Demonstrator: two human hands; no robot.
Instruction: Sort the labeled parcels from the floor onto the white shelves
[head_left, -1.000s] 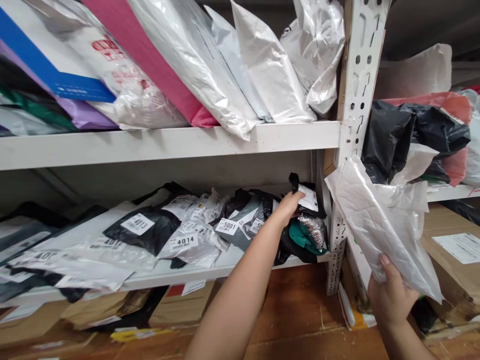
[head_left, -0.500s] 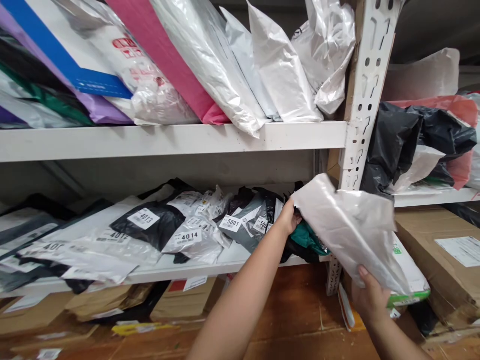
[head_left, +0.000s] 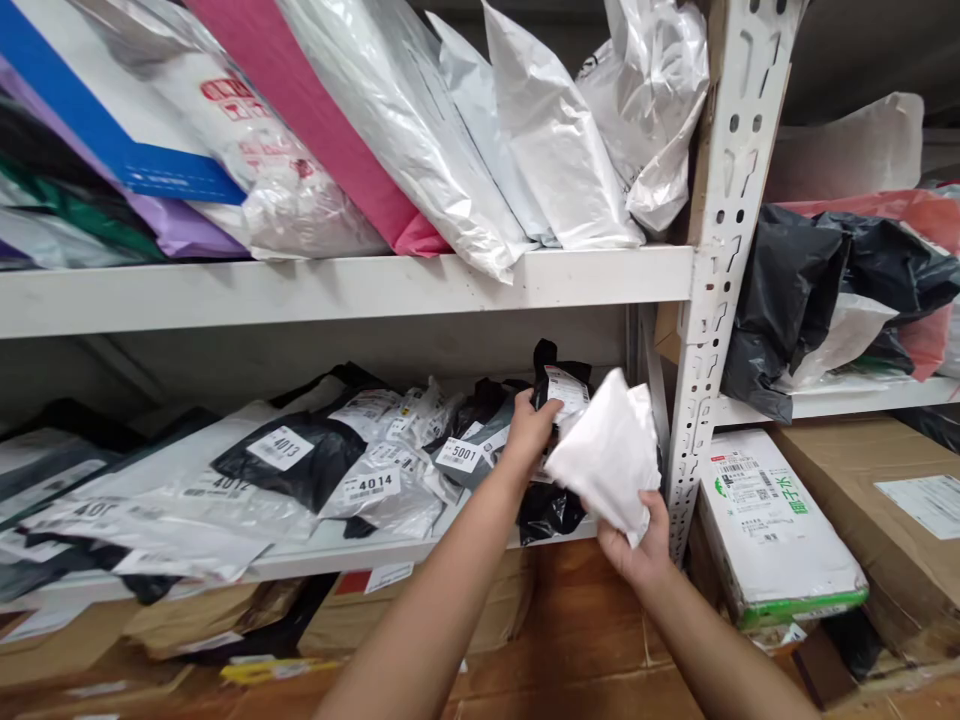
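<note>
My right hand [head_left: 639, 540] grips the lower corner of a white plastic mailer bag [head_left: 606, 455], held up in front of the lower shelf's right end. Fingers of my left hand [head_left: 534, 428] are closed on a black plastic parcel [head_left: 551, 362] with a white printed label, partly hidden behind the mailer. To the left of that hand lie a grey parcel labelled 5001 [head_left: 459, 455], a clear-wrapped parcel labelled 4014 [head_left: 371, 487] and a black parcel labelled 4013 [head_left: 281, 448]. Below the mailer sits another black bag [head_left: 551, 515].
Above runs a white shelf [head_left: 337, 290] with several leaning mailers. A perforated upright [head_left: 724, 230] stands to the right. Beyond it are black bags [head_left: 784, 290], a white box with green edging [head_left: 780, 530] and a cardboard box [head_left: 862, 480]. More cartons [head_left: 405, 610] sit below.
My right hand has brought the mailer left, toward the lower shelf. My left hand has let go of the mailer and moved left onto the black parcel, which now stands raised.
</note>
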